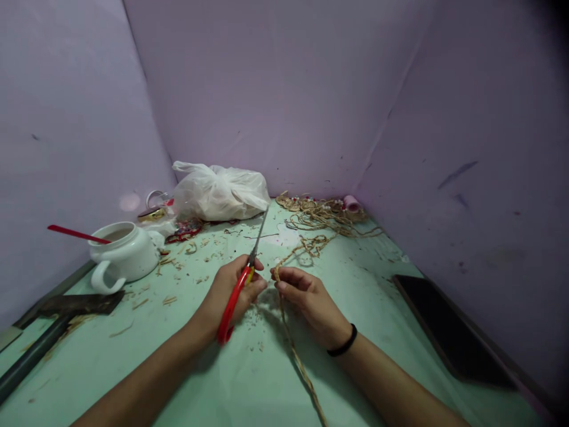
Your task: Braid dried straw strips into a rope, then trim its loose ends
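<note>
In the middle of the head view, my left hand (231,290) is closed around a pair of scissors (235,302) with red handles. Their blades look closed and point away from me toward the white bag. My right hand (313,302), with a black band at the wrist, pinches a braided straw-coloured cord (297,356) between thumb and fingers. One length of the cord runs down toward me past the bottom edge. Its other part leads away from the fingertips to a loose tangle on the table. A small gap separates the two hands.
A white pot (128,252) with a red stick stands at left, behind a hammer-like tool (57,326). A tied white plastic bag (222,193) lies at the back, beside piled cord (324,216) and a pink spool (351,204). A dark phone-like slab (448,332) lies right. Straw scraps litter the green table (169,367).
</note>
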`<state>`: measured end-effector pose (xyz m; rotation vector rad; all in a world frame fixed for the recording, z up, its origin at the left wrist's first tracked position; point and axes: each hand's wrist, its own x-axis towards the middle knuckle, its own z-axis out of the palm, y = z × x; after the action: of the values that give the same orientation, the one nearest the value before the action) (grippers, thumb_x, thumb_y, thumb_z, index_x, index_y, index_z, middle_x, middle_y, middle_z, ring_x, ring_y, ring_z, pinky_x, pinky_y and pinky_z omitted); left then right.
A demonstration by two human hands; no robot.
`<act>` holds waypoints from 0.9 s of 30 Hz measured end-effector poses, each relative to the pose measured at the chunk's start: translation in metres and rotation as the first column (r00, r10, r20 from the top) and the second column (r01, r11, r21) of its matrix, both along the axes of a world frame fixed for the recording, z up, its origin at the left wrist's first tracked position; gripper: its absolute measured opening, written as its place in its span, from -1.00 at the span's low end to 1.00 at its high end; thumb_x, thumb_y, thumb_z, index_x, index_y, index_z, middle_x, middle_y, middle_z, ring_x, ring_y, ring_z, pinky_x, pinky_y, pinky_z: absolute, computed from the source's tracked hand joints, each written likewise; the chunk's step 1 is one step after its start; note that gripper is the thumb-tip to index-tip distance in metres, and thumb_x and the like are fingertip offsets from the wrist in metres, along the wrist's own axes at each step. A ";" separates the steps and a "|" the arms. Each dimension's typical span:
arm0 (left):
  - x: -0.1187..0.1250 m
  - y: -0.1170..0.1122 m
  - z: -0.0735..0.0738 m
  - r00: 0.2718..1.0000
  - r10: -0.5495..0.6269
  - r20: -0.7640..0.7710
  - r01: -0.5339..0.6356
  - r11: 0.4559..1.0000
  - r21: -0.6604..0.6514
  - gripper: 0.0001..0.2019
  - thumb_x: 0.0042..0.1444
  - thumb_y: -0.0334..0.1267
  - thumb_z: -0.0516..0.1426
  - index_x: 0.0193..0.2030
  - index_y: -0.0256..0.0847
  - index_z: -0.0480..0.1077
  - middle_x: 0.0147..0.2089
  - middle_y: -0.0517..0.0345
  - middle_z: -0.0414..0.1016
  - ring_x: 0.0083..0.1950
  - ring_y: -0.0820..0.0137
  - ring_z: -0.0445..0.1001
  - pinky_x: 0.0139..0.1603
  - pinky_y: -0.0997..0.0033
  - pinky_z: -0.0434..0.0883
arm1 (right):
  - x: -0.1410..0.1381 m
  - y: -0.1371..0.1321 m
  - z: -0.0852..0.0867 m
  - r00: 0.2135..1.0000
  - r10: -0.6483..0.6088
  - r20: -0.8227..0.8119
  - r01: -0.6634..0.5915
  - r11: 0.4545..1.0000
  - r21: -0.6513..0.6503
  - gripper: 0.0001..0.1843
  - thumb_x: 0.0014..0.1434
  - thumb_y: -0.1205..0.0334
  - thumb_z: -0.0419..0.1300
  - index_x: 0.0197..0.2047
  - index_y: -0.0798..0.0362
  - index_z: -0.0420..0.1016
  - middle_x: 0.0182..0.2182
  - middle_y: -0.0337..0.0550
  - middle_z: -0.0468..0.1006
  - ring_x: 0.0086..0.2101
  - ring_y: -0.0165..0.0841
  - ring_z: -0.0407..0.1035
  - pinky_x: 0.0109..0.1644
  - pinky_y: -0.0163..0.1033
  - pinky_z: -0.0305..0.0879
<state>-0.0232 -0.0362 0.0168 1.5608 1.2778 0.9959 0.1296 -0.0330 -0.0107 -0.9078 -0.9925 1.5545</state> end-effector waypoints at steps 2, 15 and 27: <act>0.008 -0.002 -0.002 0.975 0.035 0.219 -0.015 0.996 -0.093 -0.75 -0.14 -0.28 0.14 -0.29 -0.19 0.20 -0.54 0.34 0.30 -0.57 0.55 0.25 -0.54 0.56 0.21 | -0.004 -0.002 -0.004 0.999 -0.006 0.032 0.004 0.999 0.038 -0.74 -0.23 0.27 0.34 -0.35 0.07 0.53 -0.40 -0.18 0.52 -0.40 -0.40 0.33 -0.30 -0.28 0.23; 0.025 -0.002 -0.018 0.926 0.097 0.366 -0.042 0.987 -0.153 -0.71 -0.22 -0.36 0.16 -0.32 -0.20 0.17 -0.58 0.39 0.27 -0.63 0.62 0.21 -0.58 0.60 0.19 | -0.005 -0.002 -0.001 0.987 -0.028 -0.160 0.015 0.996 -0.083 -0.63 -0.30 0.41 0.32 -0.29 0.07 0.53 -0.34 -0.17 0.50 -0.35 -0.42 0.33 -0.28 -0.32 0.22; 0.030 -0.007 -0.016 0.957 0.037 0.286 0.012 0.986 -0.168 -0.72 -0.21 -0.37 0.14 -0.31 -0.19 0.16 -0.60 0.40 0.23 -0.63 0.59 0.20 -0.61 0.59 0.19 | -0.001 0.000 0.005 0.984 -0.179 -0.023 0.178 0.983 -0.038 -0.65 -0.30 0.25 0.37 -0.34 0.12 0.53 -0.50 -0.21 0.52 -0.51 -0.47 0.33 -0.35 -0.31 0.27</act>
<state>0.0064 -0.0433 0.0008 1.2291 1.1355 1.0519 0.1289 -0.0332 -0.0052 -0.9720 -0.8433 1.4328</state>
